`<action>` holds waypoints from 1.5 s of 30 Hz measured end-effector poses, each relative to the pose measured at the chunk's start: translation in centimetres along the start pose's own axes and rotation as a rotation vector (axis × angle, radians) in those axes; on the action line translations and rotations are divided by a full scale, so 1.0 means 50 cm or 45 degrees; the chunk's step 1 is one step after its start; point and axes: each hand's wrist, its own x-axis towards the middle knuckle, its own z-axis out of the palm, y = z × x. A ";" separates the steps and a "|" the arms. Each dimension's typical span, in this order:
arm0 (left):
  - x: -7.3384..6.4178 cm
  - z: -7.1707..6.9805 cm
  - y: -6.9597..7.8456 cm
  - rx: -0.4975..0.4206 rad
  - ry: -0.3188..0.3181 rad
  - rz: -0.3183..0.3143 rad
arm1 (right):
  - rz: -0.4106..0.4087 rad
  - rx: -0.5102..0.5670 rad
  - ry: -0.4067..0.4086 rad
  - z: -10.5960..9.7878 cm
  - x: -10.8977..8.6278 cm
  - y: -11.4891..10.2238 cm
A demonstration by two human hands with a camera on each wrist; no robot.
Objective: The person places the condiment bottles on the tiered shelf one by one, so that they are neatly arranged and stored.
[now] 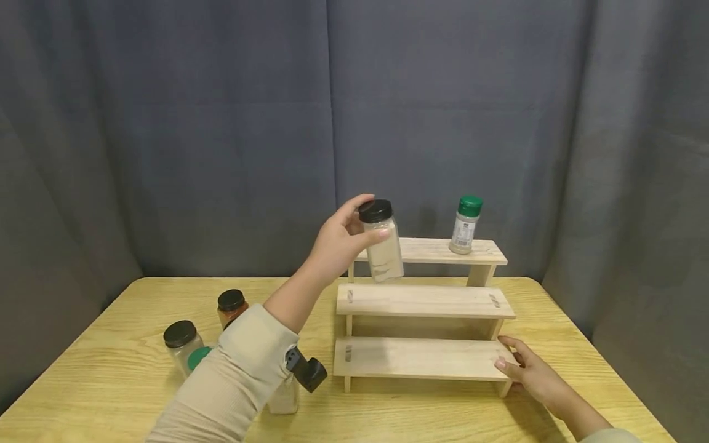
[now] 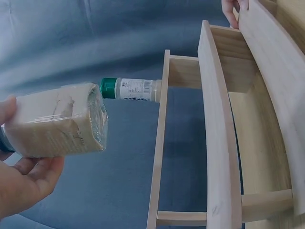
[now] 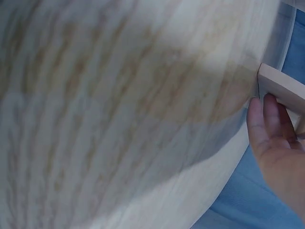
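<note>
Up in front of the top tier, my left hand grips a clear jar of pale powder with a black lid, thumb on the near side. The jar tilts slightly in the head view, its base off the shelf boards. My right hand holds the right end of the lowest board of a three-tier wooden rack, thumb on top and fingers round the end. Toward the right of the top board stands a small green-capped shaker with a white label. In the left wrist view the jar's base faces the rack.
On the table's left stand a black-lidded jar, a jar with reddish contents and a green-capped container. Another pale jar shows partly behind my left sleeve. A grey curtain hangs behind the table.
</note>
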 end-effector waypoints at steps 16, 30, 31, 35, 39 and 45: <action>0.071 0.044 0.000 0.104 0.002 -0.020 | -0.008 -0.019 0.010 -0.002 0.002 0.001; 0.128 0.080 -0.011 0.189 0.039 -0.063 | 0.006 -0.041 -0.011 -0.010 0.001 0.001; 0.131 0.083 -0.013 0.205 0.035 -0.064 | 0.012 -0.040 -0.009 -0.010 0.000 0.001; 0.145 0.096 -0.020 0.249 0.041 -0.051 | 0.018 -0.045 -0.007 -0.008 -0.005 0.000; 0.153 0.107 -0.021 0.263 0.051 -0.045 | 0.016 -0.050 -0.003 -0.010 -0.009 0.000; 0.170 0.127 -0.025 0.260 0.050 -0.063 | 0.021 -0.043 0.000 -0.016 -0.015 0.004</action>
